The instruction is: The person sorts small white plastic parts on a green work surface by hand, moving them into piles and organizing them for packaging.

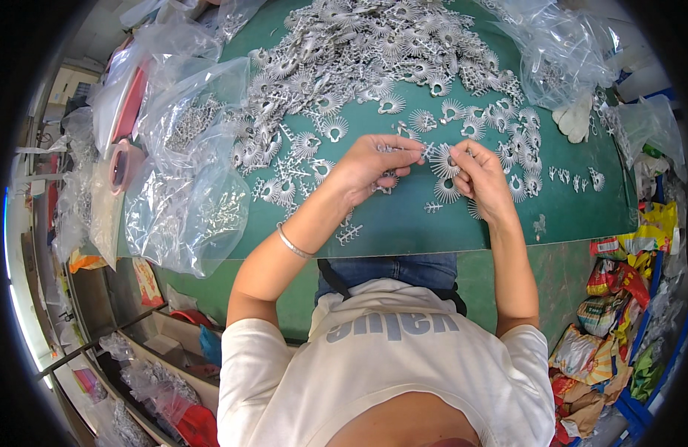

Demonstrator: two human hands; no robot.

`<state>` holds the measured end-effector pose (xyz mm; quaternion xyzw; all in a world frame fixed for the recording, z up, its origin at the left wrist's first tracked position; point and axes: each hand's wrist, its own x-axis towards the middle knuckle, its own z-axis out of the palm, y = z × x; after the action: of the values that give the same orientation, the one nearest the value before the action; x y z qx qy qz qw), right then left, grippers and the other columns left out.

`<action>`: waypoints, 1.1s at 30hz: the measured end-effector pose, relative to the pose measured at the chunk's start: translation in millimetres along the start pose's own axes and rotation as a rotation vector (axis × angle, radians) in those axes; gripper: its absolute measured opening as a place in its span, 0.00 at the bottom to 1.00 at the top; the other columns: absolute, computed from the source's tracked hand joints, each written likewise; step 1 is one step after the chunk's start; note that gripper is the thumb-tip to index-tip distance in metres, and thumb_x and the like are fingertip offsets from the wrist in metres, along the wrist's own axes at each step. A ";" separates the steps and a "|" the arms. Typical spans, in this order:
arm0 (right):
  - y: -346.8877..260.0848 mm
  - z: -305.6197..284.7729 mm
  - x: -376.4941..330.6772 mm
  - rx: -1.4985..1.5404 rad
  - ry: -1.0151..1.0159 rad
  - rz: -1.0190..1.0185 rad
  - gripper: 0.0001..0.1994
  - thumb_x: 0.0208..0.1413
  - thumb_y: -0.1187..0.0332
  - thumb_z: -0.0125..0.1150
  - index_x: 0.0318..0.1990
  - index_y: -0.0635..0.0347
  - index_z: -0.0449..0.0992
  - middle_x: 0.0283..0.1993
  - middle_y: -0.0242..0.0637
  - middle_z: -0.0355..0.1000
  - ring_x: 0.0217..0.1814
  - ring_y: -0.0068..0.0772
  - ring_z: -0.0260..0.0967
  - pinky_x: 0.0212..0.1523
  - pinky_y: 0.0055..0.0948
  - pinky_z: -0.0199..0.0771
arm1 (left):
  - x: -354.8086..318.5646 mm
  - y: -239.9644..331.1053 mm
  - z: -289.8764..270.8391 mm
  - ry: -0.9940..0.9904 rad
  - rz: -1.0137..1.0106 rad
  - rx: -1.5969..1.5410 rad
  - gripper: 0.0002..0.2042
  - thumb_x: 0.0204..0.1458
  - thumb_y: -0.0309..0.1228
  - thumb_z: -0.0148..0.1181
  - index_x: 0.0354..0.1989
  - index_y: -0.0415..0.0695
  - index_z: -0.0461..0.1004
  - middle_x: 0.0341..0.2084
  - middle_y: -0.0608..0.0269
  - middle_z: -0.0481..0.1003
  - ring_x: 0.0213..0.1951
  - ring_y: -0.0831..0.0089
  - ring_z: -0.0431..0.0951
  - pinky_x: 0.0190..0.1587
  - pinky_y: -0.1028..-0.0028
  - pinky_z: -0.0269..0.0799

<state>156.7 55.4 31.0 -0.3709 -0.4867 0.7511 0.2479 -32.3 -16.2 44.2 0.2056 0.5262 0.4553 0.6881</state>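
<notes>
My left hand (374, 165) is closed in a pinch on a small silver branched metal piece (427, 151). More silver bits show between its fingers, too small to tell apart. Close beside it, my right hand (484, 177) pinches a silver fan-shaped metal piece (442, 162) with a spiky rim. The two held pieces meet or nearly meet; which, I cannot tell. Another fan-shaped piece (446, 191) lies just below the right fingers. Nearer the table's front edge is a loose branched piece (432, 207).
A large heap of silver metal pieces (374, 45) covers the far part of the green table (403, 231). Clear plastic bags (188, 201) lie at left, with a pink tape roll (124, 165). Several small pieces (575, 179) form a row at right. Colourful packets (597, 320) fill a shelf.
</notes>
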 end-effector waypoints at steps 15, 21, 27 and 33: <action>-4.4 -1.9 -16.6 -0.490 -0.119 -0.400 0.08 0.52 0.68 0.56 0.25 0.63 0.70 0.18 0.23 0.62 0.18 0.15 0.55 0.21 0.18 0.55 | -6.3 -6.4 8.7 -0.121 0.010 0.023 0.09 0.49 0.25 0.56 0.37 0.34 0.74 0.19 0.70 0.68 0.20 0.87 0.61 0.15 0.88 0.51; -23.4 -10.9 -18.4 -0.415 -0.042 -0.135 0.08 0.54 0.70 0.54 0.25 0.63 0.70 0.22 0.26 0.65 0.17 0.13 0.55 0.19 0.16 0.54 | -30.1 -2.3 19.2 0.002 0.225 0.328 0.10 0.47 0.28 0.60 0.38 0.38 0.75 0.19 0.73 0.67 0.19 0.89 0.59 0.17 0.87 0.50; -12.2 -2.8 -14.2 -0.629 0.063 -0.305 0.09 0.53 0.68 0.54 0.25 0.65 0.70 0.19 0.30 0.66 0.18 0.16 0.58 0.20 0.19 0.57 | -25.3 -10.1 23.6 0.070 0.216 0.246 0.13 0.49 0.27 0.59 0.43 0.39 0.72 0.20 0.75 0.66 0.19 0.89 0.59 0.18 0.86 0.50; -6.4 -2.1 -8.5 -0.683 0.160 -0.310 0.09 0.51 0.68 0.55 0.27 0.66 0.72 0.18 0.38 0.68 0.19 0.26 0.62 0.23 0.25 0.61 | -18.2 -18.9 15.9 0.119 0.247 0.212 0.12 0.51 0.26 0.56 0.45 0.39 0.71 0.26 0.74 0.65 0.21 0.89 0.60 0.18 0.87 0.51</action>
<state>163.5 52.9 39.0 -0.4117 -0.7383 0.4678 0.2580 -10.6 -37.9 45.3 0.3128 0.5819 0.4898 0.5689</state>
